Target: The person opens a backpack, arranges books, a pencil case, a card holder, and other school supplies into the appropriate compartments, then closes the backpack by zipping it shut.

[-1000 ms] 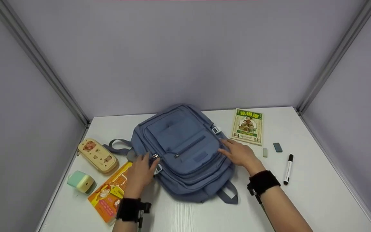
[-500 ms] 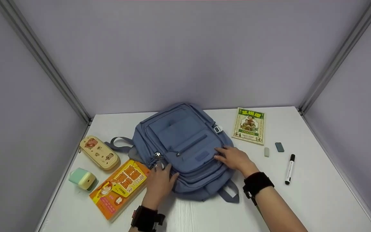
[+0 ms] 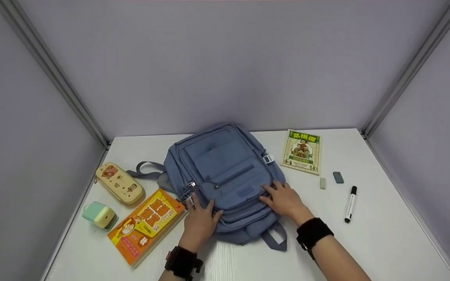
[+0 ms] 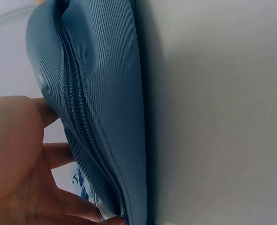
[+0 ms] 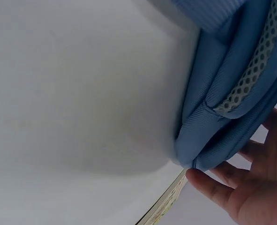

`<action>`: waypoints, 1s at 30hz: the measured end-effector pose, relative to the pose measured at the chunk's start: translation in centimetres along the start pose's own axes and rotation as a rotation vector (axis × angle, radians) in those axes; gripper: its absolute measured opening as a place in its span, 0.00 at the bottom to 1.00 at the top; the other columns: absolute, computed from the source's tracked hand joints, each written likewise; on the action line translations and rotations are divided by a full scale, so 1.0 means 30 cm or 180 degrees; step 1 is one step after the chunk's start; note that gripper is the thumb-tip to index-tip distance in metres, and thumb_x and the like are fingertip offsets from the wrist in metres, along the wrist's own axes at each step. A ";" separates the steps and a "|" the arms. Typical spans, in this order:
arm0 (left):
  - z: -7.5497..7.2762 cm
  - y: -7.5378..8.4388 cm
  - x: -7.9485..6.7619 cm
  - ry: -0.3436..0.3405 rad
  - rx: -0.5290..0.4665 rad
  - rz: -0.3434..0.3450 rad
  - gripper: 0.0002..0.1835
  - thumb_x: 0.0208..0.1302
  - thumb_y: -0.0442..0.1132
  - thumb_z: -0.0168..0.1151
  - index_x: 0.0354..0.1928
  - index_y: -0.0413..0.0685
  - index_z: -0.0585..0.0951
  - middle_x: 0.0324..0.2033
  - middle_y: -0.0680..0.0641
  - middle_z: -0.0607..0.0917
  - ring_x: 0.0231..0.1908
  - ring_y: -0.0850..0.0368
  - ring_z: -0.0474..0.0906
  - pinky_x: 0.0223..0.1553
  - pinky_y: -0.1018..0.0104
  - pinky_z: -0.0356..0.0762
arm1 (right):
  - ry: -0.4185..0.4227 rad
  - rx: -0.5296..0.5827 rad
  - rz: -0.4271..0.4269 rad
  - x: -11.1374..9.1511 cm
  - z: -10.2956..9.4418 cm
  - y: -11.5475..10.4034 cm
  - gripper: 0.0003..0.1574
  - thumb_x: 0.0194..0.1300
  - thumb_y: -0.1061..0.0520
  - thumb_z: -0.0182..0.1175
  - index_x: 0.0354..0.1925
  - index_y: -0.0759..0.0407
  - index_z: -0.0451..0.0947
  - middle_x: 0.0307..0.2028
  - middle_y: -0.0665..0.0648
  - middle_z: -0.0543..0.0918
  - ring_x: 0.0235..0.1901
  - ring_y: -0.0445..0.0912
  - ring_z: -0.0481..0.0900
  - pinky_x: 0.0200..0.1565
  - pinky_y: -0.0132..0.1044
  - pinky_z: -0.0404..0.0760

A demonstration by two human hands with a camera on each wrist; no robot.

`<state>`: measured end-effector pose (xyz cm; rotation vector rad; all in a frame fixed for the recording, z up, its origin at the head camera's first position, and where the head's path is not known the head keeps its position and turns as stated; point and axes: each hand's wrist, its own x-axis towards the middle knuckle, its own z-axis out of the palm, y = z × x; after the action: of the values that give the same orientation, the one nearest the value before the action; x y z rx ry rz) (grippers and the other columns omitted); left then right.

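Observation:
A blue backpack lies on the table, its front pocket facing up and its lower edge toward the person. My left hand, fingers spread, rests on its lower left side near the zipper pulls. In the left wrist view the fingers lie against the bag beside a zipper. On the lower right side rests my right hand, also with spread fingers. In the right wrist view its fingers touch the bag's edge near a mesh-lined strap.
Left of the bag lie a thick orange book, a cream pencil case and a green-yellow pencil sharpener. A small green book, two small erasers and a marker lie to the right. Panels enclose the table.
My left hand has moved right and toward the person, off the orange book, along the bag's edge. The right hand has shifted slightly down the bag. The bag has turned a little.

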<state>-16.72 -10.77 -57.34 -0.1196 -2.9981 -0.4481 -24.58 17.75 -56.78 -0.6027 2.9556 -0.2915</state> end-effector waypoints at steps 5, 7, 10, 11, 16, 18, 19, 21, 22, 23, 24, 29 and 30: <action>-0.012 -0.020 0.021 -0.0114 -0.0019 0.0067 0.32 0.69 0.62 0.54 0.65 0.50 0.76 0.65 0.17 0.57 0.62 0.18 0.57 0.30 0.43 0.81 | -0.0146 0.0077 0.0025 -0.044 -0.005 -0.013 0.36 0.72 0.35 0.51 0.70 0.51 0.68 0.65 0.71 0.66 0.60 0.72 0.66 0.53 0.64 0.70; -0.017 -0.027 0.031 -0.0154 -0.0027 0.0085 0.33 0.69 0.63 0.53 0.66 0.51 0.75 0.65 0.17 0.56 0.63 0.18 0.56 0.29 0.43 0.81 | -0.0188 0.0103 0.0027 -0.062 -0.005 -0.018 0.37 0.72 0.34 0.50 0.70 0.51 0.67 0.66 0.72 0.65 0.61 0.72 0.65 0.54 0.65 0.69; -0.021 -0.037 0.048 -0.0218 -0.0068 0.0113 0.33 0.68 0.64 0.53 0.67 0.51 0.75 0.67 0.18 0.54 0.64 0.18 0.54 0.34 0.40 0.80 | -0.0213 0.0136 0.0028 -0.086 -0.003 -0.025 0.38 0.71 0.34 0.50 0.71 0.51 0.67 0.66 0.73 0.65 0.61 0.74 0.64 0.55 0.65 0.68; -0.020 -0.042 0.053 -0.0246 -0.0076 0.0124 0.34 0.68 0.64 0.53 0.67 0.52 0.75 0.67 0.19 0.54 0.64 0.18 0.53 0.35 0.39 0.80 | -0.0237 0.0140 0.0047 -0.094 -0.004 -0.027 0.38 0.71 0.33 0.49 0.71 0.50 0.67 0.66 0.73 0.64 0.62 0.74 0.63 0.55 0.65 0.68; -0.016 -0.067 0.084 -0.0510 -0.0195 0.0184 0.35 0.68 0.67 0.50 0.69 0.54 0.72 0.70 0.22 0.51 0.67 0.21 0.48 0.34 0.42 0.81 | -0.0335 0.0098 0.0119 -0.125 -0.011 -0.041 0.39 0.71 0.33 0.49 0.71 0.50 0.66 0.66 0.73 0.65 0.61 0.74 0.64 0.55 0.64 0.68; -0.017 -0.073 0.098 -0.0588 -0.0270 0.0197 0.36 0.68 0.67 0.50 0.69 0.54 0.72 0.70 0.23 0.49 0.68 0.22 0.46 0.33 0.43 0.81 | -0.0355 0.0074 0.0118 -0.135 -0.015 -0.048 0.39 0.71 0.33 0.50 0.71 0.51 0.67 0.64 0.73 0.66 0.60 0.73 0.65 0.55 0.64 0.69; -0.019 -0.076 0.105 -0.0625 -0.0308 0.0184 0.36 0.68 0.67 0.49 0.69 0.55 0.72 0.71 0.23 0.49 0.68 0.22 0.45 0.34 0.43 0.80 | -0.0362 0.0067 0.0116 -0.139 -0.017 -0.052 0.39 0.71 0.33 0.50 0.71 0.51 0.67 0.64 0.73 0.66 0.59 0.73 0.66 0.54 0.64 0.69; -0.022 -0.080 0.120 -0.0650 -0.0386 0.0176 0.35 0.68 0.68 0.49 0.68 0.55 0.73 0.71 0.24 0.48 0.69 0.23 0.45 0.38 0.40 0.79 | -0.0361 0.0060 0.0109 -0.147 -0.019 -0.060 0.39 0.71 0.33 0.50 0.70 0.52 0.67 0.63 0.73 0.67 0.58 0.73 0.66 0.53 0.63 0.70; -0.024 -0.082 0.127 -0.0658 -0.0424 0.0172 0.35 0.68 0.68 0.49 0.68 0.55 0.73 0.71 0.25 0.49 0.69 0.23 0.45 0.40 0.38 0.78 | -0.0365 0.0056 0.0114 -0.151 -0.019 -0.064 0.40 0.71 0.33 0.50 0.70 0.52 0.67 0.63 0.73 0.67 0.58 0.73 0.67 0.53 0.63 0.70; -0.025 -0.084 0.134 -0.0653 -0.0465 0.0183 0.35 0.68 0.67 0.50 0.68 0.55 0.74 0.71 0.25 0.49 0.69 0.23 0.45 0.44 0.36 0.76 | -0.0364 0.0045 0.0117 -0.155 -0.018 -0.068 0.40 0.71 0.32 0.50 0.70 0.52 0.67 0.62 0.73 0.68 0.57 0.73 0.67 0.52 0.63 0.71; -0.025 -0.086 0.140 -0.0649 -0.0505 0.0200 0.34 0.68 0.67 0.51 0.67 0.54 0.74 0.71 0.25 0.50 0.69 0.23 0.45 0.47 0.35 0.74 | -0.0375 0.0032 0.0133 -0.159 -0.017 -0.071 0.40 0.71 0.32 0.50 0.70 0.52 0.67 0.62 0.73 0.68 0.56 0.72 0.68 0.52 0.62 0.71; -0.030 -0.106 0.167 -0.0641 -0.0622 0.0360 0.31 0.69 0.63 0.52 0.66 0.53 0.75 0.71 0.24 0.51 0.69 0.22 0.44 0.54 0.30 0.66 | -0.0393 -0.0060 0.0197 -0.172 -0.014 -0.095 0.39 0.70 0.33 0.51 0.70 0.51 0.68 0.59 0.71 0.70 0.53 0.69 0.70 0.50 0.60 0.73; -0.029 -0.113 0.172 -0.0653 -0.0614 0.0375 0.31 0.70 0.62 0.52 0.67 0.54 0.75 0.71 0.25 0.51 0.69 0.22 0.43 0.54 0.30 0.66 | -0.0402 -0.0072 0.0196 -0.172 -0.013 -0.101 0.39 0.70 0.32 0.51 0.70 0.51 0.68 0.59 0.71 0.70 0.53 0.69 0.70 0.50 0.60 0.73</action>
<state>-22.06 -13.95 -56.88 -0.3784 -3.1149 -0.7538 -18.79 17.14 -55.41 -0.5117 2.8530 -0.2066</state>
